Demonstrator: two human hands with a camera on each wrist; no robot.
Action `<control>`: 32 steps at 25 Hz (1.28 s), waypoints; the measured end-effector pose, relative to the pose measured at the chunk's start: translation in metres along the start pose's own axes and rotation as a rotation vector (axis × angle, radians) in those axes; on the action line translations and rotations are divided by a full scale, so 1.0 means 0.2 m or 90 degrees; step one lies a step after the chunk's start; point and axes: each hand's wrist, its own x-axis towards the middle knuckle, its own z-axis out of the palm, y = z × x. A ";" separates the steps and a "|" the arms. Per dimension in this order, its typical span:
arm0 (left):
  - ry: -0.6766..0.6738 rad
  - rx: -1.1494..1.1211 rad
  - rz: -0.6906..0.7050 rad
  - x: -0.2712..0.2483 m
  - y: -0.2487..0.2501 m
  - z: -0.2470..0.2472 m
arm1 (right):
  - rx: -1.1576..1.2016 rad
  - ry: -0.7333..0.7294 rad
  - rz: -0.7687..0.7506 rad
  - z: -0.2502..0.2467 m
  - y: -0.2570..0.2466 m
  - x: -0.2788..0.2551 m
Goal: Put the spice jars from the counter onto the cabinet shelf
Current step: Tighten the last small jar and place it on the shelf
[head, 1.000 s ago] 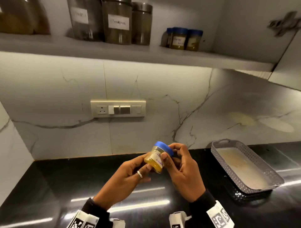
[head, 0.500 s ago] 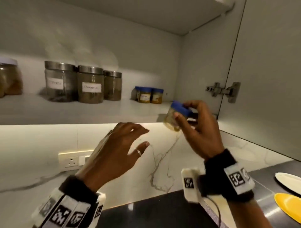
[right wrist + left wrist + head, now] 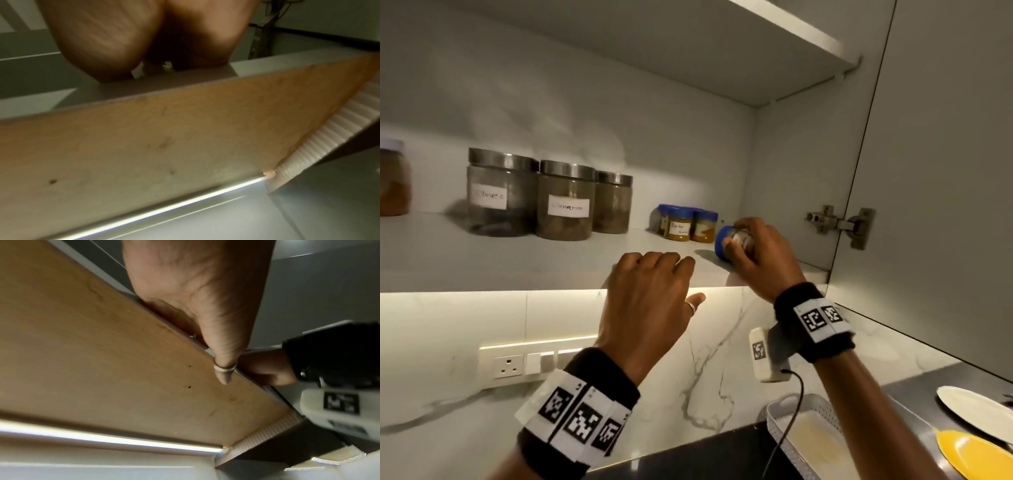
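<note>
A small spice jar [image 3: 740,238] with a blue lid [image 3: 720,244] lies tipped on its side in my right hand [image 3: 743,241], which grips it just over the right end of the grey cabinet shelf [image 3: 517,260]. The jar's lid points left, close to three blue-lidded jars [image 3: 681,224] standing at the back. My left hand [image 3: 674,277] holds the shelf's front edge, fingers curled on top and the ringed thumb [image 3: 224,369] under it. In the right wrist view the right hand [image 3: 144,40] hides nearly all of the jar.
Three steel-lidded jars [image 3: 566,205] stand mid-shelf, another jar [image 3: 393,181] at far left. The open cabinet door [image 3: 945,171] and its hinge [image 3: 839,222] are to the right. Below on the counter are a grey tray [image 3: 779,416], a white plate [image 3: 976,411] and a yellow plate [image 3: 972,455].
The right hand carried the jar up from above the counter to the shelf, tipping it sideways. The left hand let go of the jar, rose and took the shelf edge.
</note>
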 end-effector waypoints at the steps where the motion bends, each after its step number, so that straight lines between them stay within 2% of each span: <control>1: 0.011 -0.015 0.005 0.00 -0.01 0.01 | 0.026 -0.035 0.020 -0.04 0.01 0.02; 3: 0.004 -0.024 -0.008 0.01 -0.02 0.01 | 0.070 -0.091 0.058 -0.10 0.01 0.05; 5: -0.011 -0.004 -0.015 0.02 -0.01 0.02 | 0.004 -0.114 0.055 -0.14 -0.01 0.09; 7: -0.014 0.000 -0.013 0.03 -0.02 0.02 | -0.055 -0.116 0.030 -0.18 -0.06 0.12; 10: -0.019 -0.008 -0.014 0.02 -0.02 0.01 | -0.044 -0.105 -0.021 -0.24 -0.14 0.15; 13: -0.041 0.011 -0.016 0.02 -0.02 0.01 | -0.108 -0.074 -0.044 -0.27 -0.18 0.18; 18: -0.030 0.001 0.014 0.02 -0.03 0.00 | -0.078 -0.008 0.076 -0.21 -0.10 0.14; 22: -0.019 -0.003 0.035 0.02 -0.04 0.01 | -0.117 -0.092 0.158 -0.20 -0.05 0.07; 24: -0.024 -0.004 0.039 0.02 -0.04 0.01 | -0.152 -0.096 0.139 -0.26 -0.09 0.08; 27: -0.036 -0.004 0.045 0.02 -0.04 0.00 | -0.255 -0.087 0.046 -0.40 -0.21 0.13; 30: -0.056 0.001 0.025 0.02 -0.03 -0.02 | -0.375 -0.156 -0.030 -0.47 -0.33 0.21; 32: -0.063 0.001 0.015 0.03 -0.02 -0.05 | -0.449 -0.230 -0.038 -0.45 -0.36 0.28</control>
